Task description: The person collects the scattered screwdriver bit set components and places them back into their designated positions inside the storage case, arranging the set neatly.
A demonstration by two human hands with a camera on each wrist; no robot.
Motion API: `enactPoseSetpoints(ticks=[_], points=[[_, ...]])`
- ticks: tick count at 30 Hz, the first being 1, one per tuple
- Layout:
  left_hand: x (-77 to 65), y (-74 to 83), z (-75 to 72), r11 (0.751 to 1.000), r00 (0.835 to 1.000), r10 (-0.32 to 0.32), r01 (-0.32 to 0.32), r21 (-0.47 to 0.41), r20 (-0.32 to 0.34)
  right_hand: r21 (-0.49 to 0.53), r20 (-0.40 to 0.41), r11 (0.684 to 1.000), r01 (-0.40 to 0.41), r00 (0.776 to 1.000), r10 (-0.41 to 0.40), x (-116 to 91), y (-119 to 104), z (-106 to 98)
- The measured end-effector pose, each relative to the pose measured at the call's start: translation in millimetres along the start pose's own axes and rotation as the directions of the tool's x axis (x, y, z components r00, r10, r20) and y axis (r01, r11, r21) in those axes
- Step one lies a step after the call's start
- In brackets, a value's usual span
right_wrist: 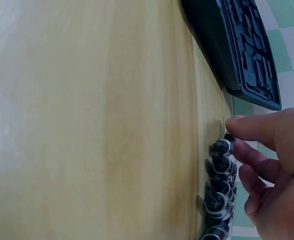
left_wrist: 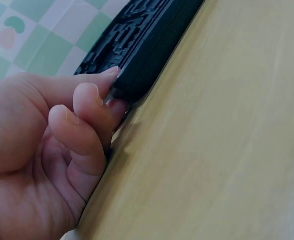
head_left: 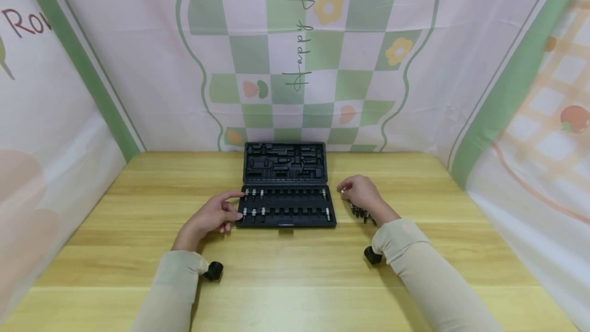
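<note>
A black socket bit case (head_left: 286, 200) lies open on the table, its lid leaning up at the back. Two rows of slots run across its tray, with silver-topped bit sockets (head_left: 254, 213) at the left and right ends. My left hand (head_left: 214, 214) holds the case's left edge, thumb at the front corner and index finger reaching toward the back row. Its other fingers curl beside the wall. To the right of the case, my right hand (head_left: 362, 192) pinches a small dark bit socket (right_wrist: 230, 136) between thumb and index finger. More bit sockets (right_wrist: 218, 204) lie lined up under that hand.
The wooden table (head_left: 286, 281) extends in front of the case. A patterned cloth (head_left: 299, 55) hangs right behind the lid, with further cloth at both sides. Black wrist cameras (head_left: 213, 271) sit below both cuffs.
</note>
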State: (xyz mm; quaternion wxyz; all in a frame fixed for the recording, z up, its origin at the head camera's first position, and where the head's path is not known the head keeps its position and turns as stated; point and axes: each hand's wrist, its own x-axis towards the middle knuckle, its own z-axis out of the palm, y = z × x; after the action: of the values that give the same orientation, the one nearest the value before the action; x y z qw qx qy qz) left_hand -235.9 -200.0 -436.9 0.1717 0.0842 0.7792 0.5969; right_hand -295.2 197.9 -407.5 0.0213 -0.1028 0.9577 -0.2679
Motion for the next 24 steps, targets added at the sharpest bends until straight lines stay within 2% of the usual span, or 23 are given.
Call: enactPoseSetpoints(ticks=[16,24], points=[[1.7,-0.2,0.1,1.000,1.000,-0.018,0.018,0.002,-0.021,0.116,-0.139,0.993,-0.027,0.989,0.043,4,-4,6],[0.7,-0.4,-0.2,1.000,1.000,-0.014,0.014,0.005,-0.018,0.206,-0.150,0.977,-0.054,0.985,0.085,4,-11,8]])
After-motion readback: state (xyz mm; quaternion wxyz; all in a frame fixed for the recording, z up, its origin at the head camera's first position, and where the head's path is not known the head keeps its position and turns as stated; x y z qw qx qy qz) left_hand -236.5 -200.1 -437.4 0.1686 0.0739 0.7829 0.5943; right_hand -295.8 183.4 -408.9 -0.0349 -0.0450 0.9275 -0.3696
